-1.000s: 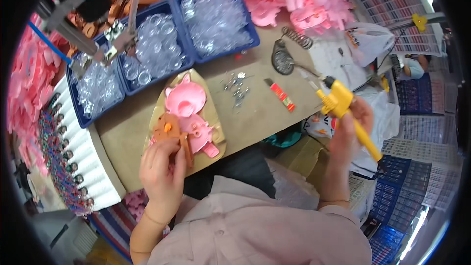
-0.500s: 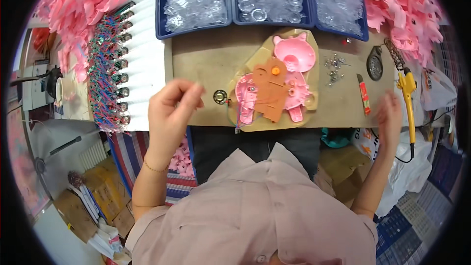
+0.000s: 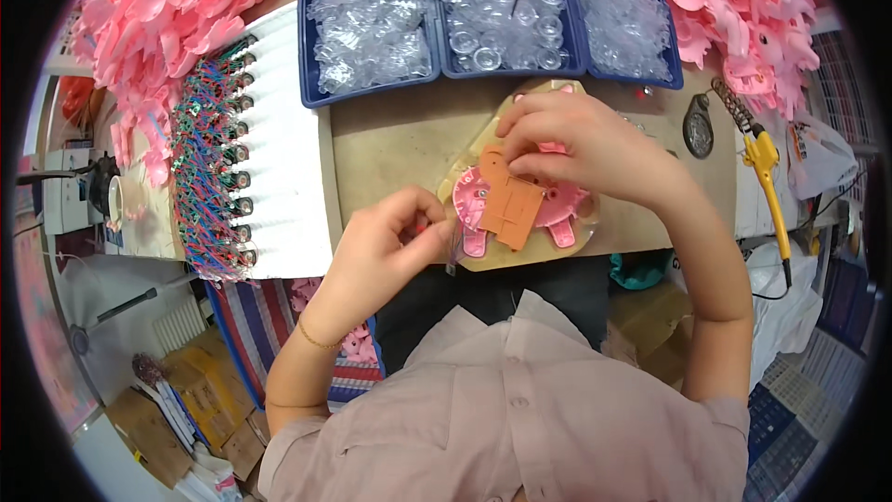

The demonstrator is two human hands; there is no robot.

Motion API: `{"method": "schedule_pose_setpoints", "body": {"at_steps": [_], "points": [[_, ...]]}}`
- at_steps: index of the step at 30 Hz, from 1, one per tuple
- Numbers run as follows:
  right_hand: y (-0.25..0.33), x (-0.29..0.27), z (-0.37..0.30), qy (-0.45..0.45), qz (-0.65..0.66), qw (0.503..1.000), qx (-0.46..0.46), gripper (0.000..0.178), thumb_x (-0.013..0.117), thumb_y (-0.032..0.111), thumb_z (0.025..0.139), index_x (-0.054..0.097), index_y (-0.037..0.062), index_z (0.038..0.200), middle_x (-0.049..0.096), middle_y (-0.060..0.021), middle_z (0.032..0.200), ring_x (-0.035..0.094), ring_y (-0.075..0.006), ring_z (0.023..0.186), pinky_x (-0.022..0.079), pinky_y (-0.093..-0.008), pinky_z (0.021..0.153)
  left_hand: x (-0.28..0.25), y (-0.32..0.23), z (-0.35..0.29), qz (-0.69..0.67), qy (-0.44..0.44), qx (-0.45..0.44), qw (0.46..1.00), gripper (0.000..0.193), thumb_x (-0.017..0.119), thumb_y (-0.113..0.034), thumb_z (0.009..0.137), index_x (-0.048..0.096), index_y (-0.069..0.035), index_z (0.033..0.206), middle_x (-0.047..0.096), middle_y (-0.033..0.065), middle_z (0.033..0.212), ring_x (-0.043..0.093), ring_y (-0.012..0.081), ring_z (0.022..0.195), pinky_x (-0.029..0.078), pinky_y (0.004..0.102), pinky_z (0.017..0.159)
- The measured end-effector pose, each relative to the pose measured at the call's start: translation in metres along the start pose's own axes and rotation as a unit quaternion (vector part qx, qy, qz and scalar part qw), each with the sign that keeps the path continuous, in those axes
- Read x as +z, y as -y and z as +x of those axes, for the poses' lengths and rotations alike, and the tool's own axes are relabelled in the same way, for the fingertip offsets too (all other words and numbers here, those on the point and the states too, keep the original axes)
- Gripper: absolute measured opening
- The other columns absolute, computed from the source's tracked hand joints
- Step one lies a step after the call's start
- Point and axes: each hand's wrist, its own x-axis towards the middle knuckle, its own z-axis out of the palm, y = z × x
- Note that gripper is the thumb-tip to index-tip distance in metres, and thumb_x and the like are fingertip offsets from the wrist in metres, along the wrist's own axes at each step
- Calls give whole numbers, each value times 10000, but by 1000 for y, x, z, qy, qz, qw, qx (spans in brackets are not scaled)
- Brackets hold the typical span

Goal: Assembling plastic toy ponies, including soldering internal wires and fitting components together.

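Observation:
Pink pig-shaped toy shell halves (image 3: pixel 565 209) lie in a tan, shaped holder (image 3: pixel 587 240) at the table's front edge. Across them rests an orange plastic piece (image 3: pixel 511 209). My right hand (image 3: pixel 576 139) is over the upper end of that piece, fingers curled down. Whatever is between its fingertips is hidden, as is most of the pig's head. Left of the holder, my left hand (image 3: pixel 395 237) has thumb and fingers closed together beside thin wires (image 3: pixel 453 256). What it pinches does not show clearly, and the round black speaker is out of sight.
Three blue bins (image 3: pixel 372 98) of clear plastic parts stand at the back. Bundled wires with speakers (image 3: pixel 214 167) line the left. Pink parts (image 3: pixel 167 0) are heaped in both back corners. A yellow soldering iron (image 3: pixel 764 163) and a black oval object (image 3: pixel 699 125) are at right.
My right hand has moved left from the table's right side onto the orange piece. My left hand has shifted right and down toward the holder. My right arm now covers the red knife.

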Motion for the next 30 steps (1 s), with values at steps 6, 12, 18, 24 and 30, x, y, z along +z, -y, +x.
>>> {"method": "schedule_pose_setpoints", "body": {"at_steps": [6,12,18,24,30], "points": [[36,-33,-10,-240,66,968,33,89,657,18,784,621,-13,860,593,-87,976,581,-168,867,461,-273,764,-18,-27,21,-338,-128,72,930,131,607,-48,893,587,-7,1015,601,12,909,543,70,817,441,205,762],[40,-7,-54,-265,33,953,143,95,658,-9,773,604,-23,851,558,-97,990,556,-156,857,451,-263,748,7,2,22,-304,-51,4,951,242,621,1,870,569,24,1105,608,34,1046,564,76,939,461,211,829],[48,4,-37,-183,-143,969,81,286,673,36,763,608,28,1041,594,-116,1039,573,-270,922,471,-351,806,28,19,15,-316,-59,-58,945,285,627,-13,875,562,44,1147,618,53,1074,580,93,942,480,226,849],[41,34,10,53,-78,995,27,210,678,125,771,622,43,956,580,-85,957,559,-283,864,452,-380,733,43,25,3,-333,-112,-22,936,290,621,17,873,558,57,1153,639,69,1041,595,112,998,491,244,893],[44,37,8,-24,-170,985,-27,106,650,120,735,617,33,785,504,-70,787,517,-247,780,406,-357,693,45,25,-1,-99,-189,43,976,283,681,-8,804,627,-26,1081,647,78,977,613,188,925,492,305,825]]}}
